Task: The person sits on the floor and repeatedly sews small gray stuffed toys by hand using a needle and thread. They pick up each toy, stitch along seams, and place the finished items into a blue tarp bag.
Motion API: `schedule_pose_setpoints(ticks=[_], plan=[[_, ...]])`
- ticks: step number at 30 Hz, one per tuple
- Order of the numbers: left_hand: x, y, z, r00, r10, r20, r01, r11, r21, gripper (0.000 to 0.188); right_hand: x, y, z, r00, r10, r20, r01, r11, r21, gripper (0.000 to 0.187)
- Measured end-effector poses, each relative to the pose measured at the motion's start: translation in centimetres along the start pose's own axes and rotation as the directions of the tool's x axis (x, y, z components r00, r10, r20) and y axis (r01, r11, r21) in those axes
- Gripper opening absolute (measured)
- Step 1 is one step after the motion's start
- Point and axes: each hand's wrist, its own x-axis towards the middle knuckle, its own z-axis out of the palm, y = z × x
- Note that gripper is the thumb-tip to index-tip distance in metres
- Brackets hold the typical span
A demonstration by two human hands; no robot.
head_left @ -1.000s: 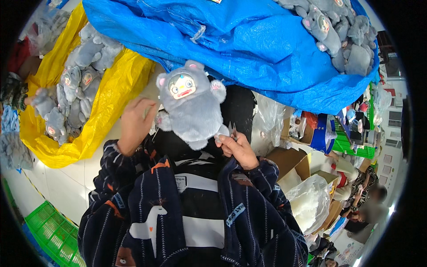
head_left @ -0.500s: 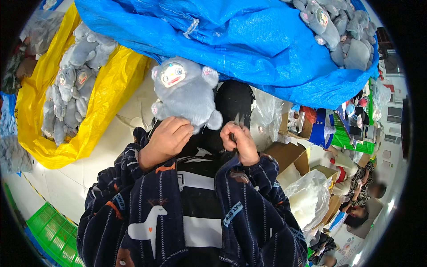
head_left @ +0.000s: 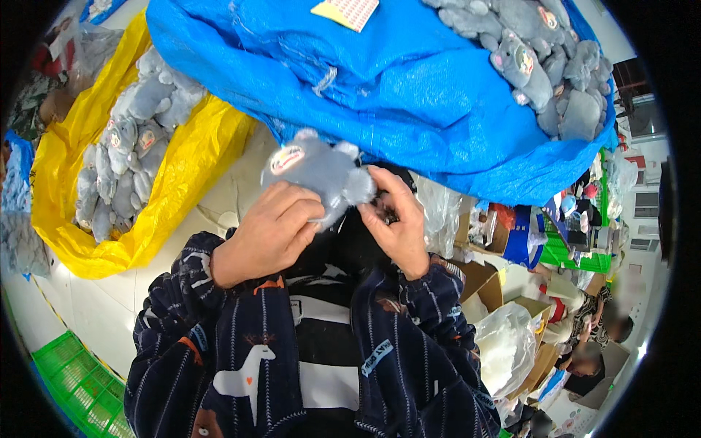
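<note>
A grey plush toy with a pale printed face patch is held above my lap, tilted and slightly blurred. My left hand pinches its lower edge with bent fingers. At the toy's right side, my right hand has thumb and index finger curled at one furry limb. Something dark shows in the gap between that thumb and finger. Whether it is the small metal-tipped snips seen a moment earlier, I cannot tell.
A yellow sack of grey plush toys lies left. A big blue sack with more stands ahead, a printed card on it. Cardboard boxes, a clear bag of white stuffing and other people are right; a green crate is lower left.
The plush toy has tipped and turned in my left hand. My right hand has moved up to its side, fingers spreading around a limb; the snips' blades no longer show.
</note>
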Motion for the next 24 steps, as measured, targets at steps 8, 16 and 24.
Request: schedule_pose_setpoints(ticks=[8,16,24], plan=[[3.2,3.4,-4.7,0.999,-0.045,0.013,0.046,0.895,-0.444,0.015,2.5,-4.1,-4.2,0.893,0.298,0.336,-0.42,0.82,0.388,0.018],[4.2,2.7,-1.1,0.995,-0.092,0.04,0.1,0.863,-0.495,0.01,1.0,-1.9,-3.9,0.91,0.364,0.197,-0.412,0.75,0.518,0.022],[2.2,-0.9,4.9,0.95,-0.178,0.255,0.282,0.839,-0.466,0.01,-1.1,5.9,-1.0,0.922,0.32,0.218,-0.366,0.905,0.219,0.02]])
